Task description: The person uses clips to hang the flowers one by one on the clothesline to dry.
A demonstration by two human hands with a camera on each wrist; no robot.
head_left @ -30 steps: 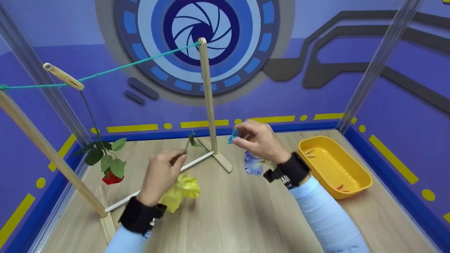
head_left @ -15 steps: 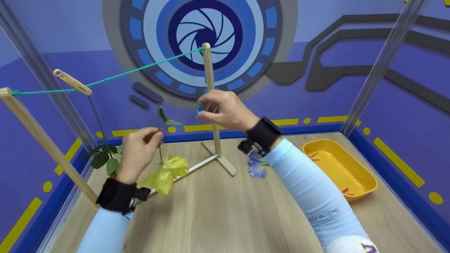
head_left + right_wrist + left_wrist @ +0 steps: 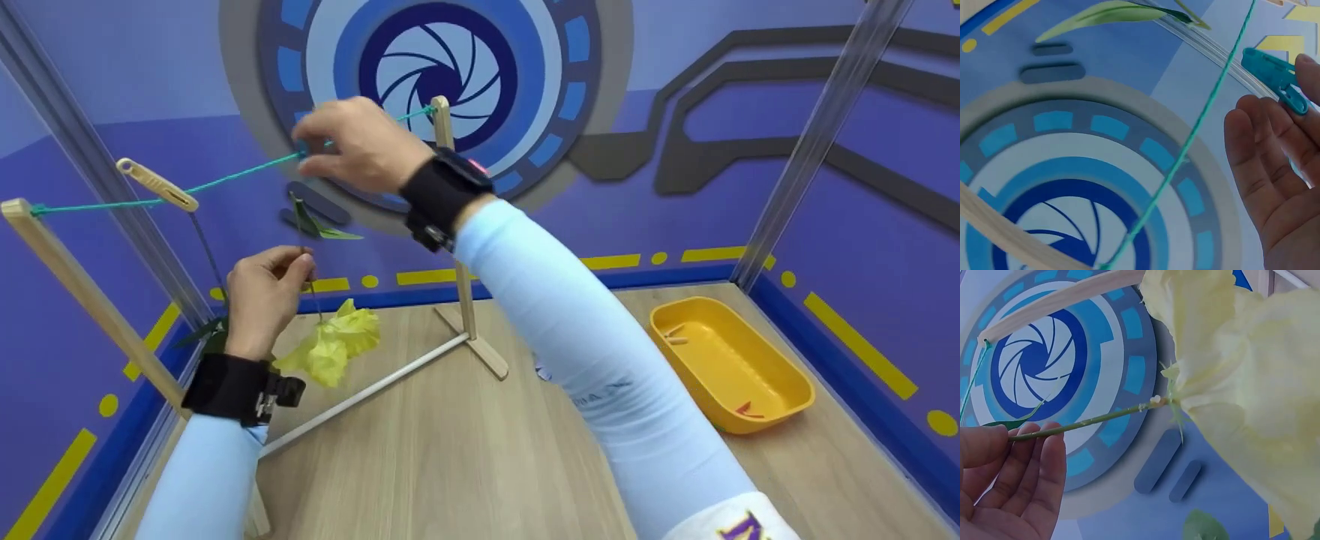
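Observation:
My left hand (image 3: pixel 262 296) pinches the thin green stem (image 3: pixel 1095 419) of a yellow artificial flower (image 3: pixel 330 349). The bloom hangs downward, and the stem's upper end with its narrow leaf (image 3: pixel 319 229) points up, below the teal string (image 3: pixel 244 177). Up at the string, my right hand (image 3: pixel 364 146) holds a small blue clothespin (image 3: pixel 1269 66) between thumb and fingers. In the right wrist view the clothespin's tip is beside the string, apart from it. Left along the string, a beige clothespin (image 3: pixel 157 184) holds a dark stem (image 3: pixel 208 251) hanging head down.
The string runs between two wooden posts (image 3: pixel 463 292) joined low by a white rod (image 3: pixel 367 391). On the right stands a yellow tray (image 3: pixel 712 367) with a few small clothespins inside. A bluish flower (image 3: pixel 541 367) lies mostly hidden behind my right forearm. Patterned walls enclose the table.
Both hands have moved left and up. My left hand has raised the yellow flower toward the string, and my right hand has carried the blue clothespin up to string height.

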